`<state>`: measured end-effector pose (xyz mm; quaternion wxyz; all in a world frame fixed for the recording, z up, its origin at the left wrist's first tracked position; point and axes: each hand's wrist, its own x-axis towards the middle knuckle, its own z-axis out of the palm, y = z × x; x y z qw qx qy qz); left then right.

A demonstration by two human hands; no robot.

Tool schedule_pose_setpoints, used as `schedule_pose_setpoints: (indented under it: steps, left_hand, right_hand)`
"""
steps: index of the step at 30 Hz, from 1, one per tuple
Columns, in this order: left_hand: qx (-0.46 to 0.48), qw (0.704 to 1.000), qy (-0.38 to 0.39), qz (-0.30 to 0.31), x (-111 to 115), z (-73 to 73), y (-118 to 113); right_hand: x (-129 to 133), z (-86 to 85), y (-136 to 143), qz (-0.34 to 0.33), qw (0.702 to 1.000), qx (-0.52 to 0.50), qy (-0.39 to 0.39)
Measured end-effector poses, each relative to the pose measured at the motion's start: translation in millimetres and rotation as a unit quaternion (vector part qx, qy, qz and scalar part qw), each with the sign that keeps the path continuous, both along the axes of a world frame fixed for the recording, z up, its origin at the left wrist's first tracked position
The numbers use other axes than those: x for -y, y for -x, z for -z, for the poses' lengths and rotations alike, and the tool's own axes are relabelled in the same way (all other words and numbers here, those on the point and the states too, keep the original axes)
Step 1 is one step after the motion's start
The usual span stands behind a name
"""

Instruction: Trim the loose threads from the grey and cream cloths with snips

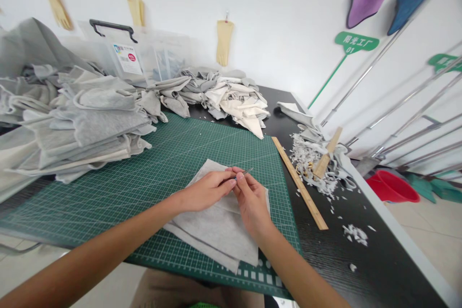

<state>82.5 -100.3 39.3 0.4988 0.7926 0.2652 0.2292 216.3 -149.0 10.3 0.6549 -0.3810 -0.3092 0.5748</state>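
A light grey folded cloth (pixel 220 231) lies on the green cutting mat (pixel 144 197) near its front edge. Over the cloth's upper part, my left hand (pixel 209 190) and my right hand (pixel 250 199) meet fingertip to fingertip. Between the fingers is a small thin metal tool (pixel 247 171), its tip pointing to the upper right. The fingers of both hands are closed around it; the rest of the tool is hidden by them.
Grey cloth piles (pixel 90 120) cover the left, with cream cloths (pixel 245 103) behind the mat. A clear bin (pixel 144 57) stands at the back. To the right lie a wooden ruler (pixel 299 183), scraps (pixel 306 154) and another wooden strip (pixel 327 154). A red bucket (pixel 393 186) is beyond the table.
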Motion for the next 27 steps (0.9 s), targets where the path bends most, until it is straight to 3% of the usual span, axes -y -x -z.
schedule_pose_setpoints:
  steps: [27]
  left_hand:
    - [0.008,1.0,-0.007,-0.004,-0.1,-0.1,-0.3]
  right_hand:
    - [0.7,-1.3,1.3,0.0,1.0,-0.011,0.004]
